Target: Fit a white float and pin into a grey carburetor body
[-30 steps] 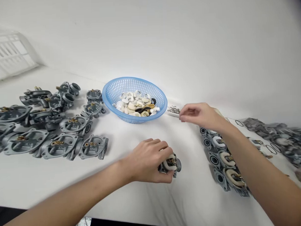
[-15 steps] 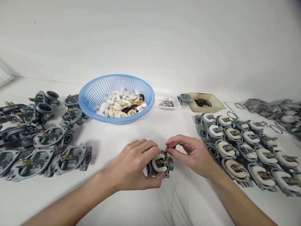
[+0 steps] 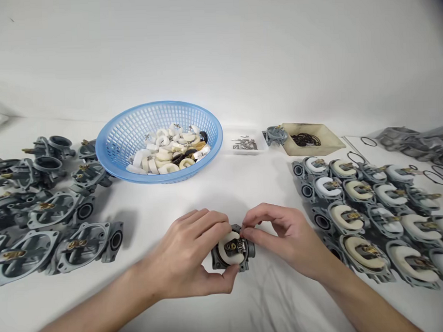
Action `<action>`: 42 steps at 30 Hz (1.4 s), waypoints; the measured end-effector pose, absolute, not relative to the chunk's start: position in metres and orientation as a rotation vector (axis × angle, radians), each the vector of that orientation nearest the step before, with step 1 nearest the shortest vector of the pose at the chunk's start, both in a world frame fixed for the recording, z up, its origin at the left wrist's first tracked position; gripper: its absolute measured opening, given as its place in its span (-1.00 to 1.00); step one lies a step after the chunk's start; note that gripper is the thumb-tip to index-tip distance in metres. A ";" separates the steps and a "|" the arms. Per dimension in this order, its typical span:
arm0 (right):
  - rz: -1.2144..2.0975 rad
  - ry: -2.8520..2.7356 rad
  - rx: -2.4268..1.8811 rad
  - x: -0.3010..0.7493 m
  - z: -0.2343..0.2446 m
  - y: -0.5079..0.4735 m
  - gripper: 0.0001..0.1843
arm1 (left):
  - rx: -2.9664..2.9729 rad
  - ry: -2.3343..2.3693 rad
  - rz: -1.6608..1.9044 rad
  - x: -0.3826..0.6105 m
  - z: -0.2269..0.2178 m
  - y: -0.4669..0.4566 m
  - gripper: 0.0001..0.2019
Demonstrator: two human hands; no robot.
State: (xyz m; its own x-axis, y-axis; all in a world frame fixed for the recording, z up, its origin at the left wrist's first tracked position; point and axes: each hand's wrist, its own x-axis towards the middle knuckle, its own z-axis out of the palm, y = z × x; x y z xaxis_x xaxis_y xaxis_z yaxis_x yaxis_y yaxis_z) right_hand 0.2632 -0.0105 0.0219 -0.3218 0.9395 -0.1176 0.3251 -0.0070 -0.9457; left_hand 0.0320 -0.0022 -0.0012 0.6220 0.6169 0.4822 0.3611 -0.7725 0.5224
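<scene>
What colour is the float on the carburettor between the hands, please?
The float is creamy white, best seen in the head view.

The person's left hand [image 3: 190, 254] and right hand [image 3: 284, 239] are showing what look like long, slender fingers [image 3: 205, 223], while the left forearm [image 3: 96, 313] and right forearm [image 3: 360, 296] are appearing bare, tapering into narrow wrists.

Bare carburetor bodies [image 3: 75, 248] lie to my left, fitted ones [image 3: 358, 253] to my right. Ahead sits a basket [image 3: 112, 155] of floats [image 3: 163, 158], a small tray [image 3: 230, 148] of screws [image 3: 245, 144] just beside it.
</scene>
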 end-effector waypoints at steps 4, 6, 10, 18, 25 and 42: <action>1.366 -1.645 -1.328 0.262 0.022 -0.011 -0.88 | 2.480 0.772 0.955 0.032 -0.001 -0.002 -0.61; 1.360 -1.625 -1.348 0.261 0.022 -0.011 -0.88 | 2.485 0.773 0.959 0.032 0.000 -0.002 -0.60; 1.332 -1.610 -1.379 0.260 0.022 -0.013 -0.85 | 2.496 0.766 0.951 0.031 0.001 -0.002 -0.60; 1.351 -1.636 -1.325 0.260 0.021 -0.011 -0.82 | 2.515 0.769 0.947 0.031 0.000 -0.003 -0.62; 1.340 -1.621 -1.325 0.258 0.020 -0.012 -0.86 | 2.526 0.777 0.955 0.031 0.000 -0.004 -0.61; 1.400 -1.668 -1.290 0.259 0.021 -0.010 -0.72 | 2.545 0.774 0.969 0.031 0.000 -0.002 -0.61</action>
